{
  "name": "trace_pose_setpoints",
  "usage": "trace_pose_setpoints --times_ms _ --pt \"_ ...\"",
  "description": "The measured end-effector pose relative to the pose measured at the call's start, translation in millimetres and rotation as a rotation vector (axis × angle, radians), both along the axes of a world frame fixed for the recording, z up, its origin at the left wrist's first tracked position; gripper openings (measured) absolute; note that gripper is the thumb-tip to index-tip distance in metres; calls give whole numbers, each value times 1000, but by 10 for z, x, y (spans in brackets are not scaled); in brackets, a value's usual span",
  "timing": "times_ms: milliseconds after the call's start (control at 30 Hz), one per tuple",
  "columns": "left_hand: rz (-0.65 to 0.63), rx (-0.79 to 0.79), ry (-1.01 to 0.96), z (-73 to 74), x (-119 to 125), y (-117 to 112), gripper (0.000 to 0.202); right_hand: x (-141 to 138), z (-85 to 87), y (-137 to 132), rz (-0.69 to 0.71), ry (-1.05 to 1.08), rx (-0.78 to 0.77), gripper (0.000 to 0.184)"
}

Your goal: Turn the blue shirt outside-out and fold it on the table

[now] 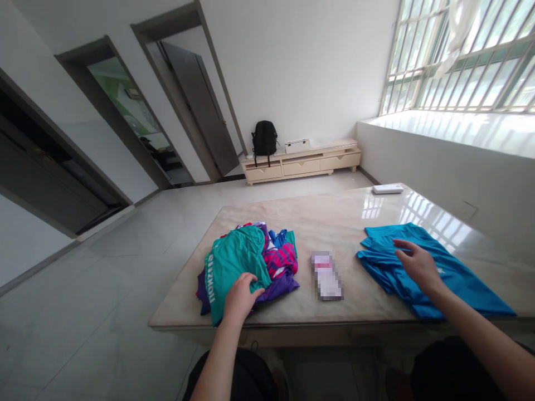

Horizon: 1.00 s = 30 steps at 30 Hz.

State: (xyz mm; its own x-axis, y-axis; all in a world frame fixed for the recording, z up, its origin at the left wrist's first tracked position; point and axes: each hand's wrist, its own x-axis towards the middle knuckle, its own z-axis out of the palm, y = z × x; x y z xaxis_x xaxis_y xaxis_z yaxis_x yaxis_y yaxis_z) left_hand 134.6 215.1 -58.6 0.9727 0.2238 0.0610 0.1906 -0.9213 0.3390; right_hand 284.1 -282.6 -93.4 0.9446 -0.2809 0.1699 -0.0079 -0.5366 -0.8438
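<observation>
On the left of the table lies a loose pile of clothes. Its top piece is a green shirt (240, 253) with white lettering. Purple cloth (284, 285) and a pink patterned garment (282, 259) stick out from under it. My left hand (240, 295) rests at the near edge of the green shirt, thumb and fingers apart. To the right, a blue shirt (455, 278) lies folded flat, its layers uneven at the left end. My right hand (418, 267) is over this shirt, fingers slightly bent and apart; whether it touches the cloth I cannot tell.
Between the two stacks lies a phone-shaped object (326, 277), its surface pixelated. A white oblong device (387, 189) sits at the far right of the marble table (317, 223). Beyond, a low cabinet (301, 166) bears a black backpack (264, 139) and a white box (297, 146).
</observation>
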Motion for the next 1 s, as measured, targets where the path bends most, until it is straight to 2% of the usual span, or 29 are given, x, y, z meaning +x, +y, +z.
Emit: trace_pose_setpoints --times_ms 133,300,367,467,567,733,900,1000 --pt "2 5 -15 19 -3 -5 4 -48 112 375 112 -12 97 45" --pt "30 2 -70 38 15 7 14 -50 182 587 183 -26 218 46" --pt "12 -4 -77 11 20 -12 11 -68 218 619 193 -29 250 45" --pt "-26 5 -70 -48 38 -75 27 -118 276 639 212 -24 279 43" --pt "-11 24 -82 -80 66 -138 15 -173 331 632 219 -18 301 41" --pt "66 -8 -174 -22 63 -145 8 -234 396 590 216 -3 328 39" --pt "178 -61 -315 54 -22 -43 16 -279 374 622 231 30 353 40" --pt "170 -97 -356 68 -65 19 23 -297 341 690 260 60 372 40"
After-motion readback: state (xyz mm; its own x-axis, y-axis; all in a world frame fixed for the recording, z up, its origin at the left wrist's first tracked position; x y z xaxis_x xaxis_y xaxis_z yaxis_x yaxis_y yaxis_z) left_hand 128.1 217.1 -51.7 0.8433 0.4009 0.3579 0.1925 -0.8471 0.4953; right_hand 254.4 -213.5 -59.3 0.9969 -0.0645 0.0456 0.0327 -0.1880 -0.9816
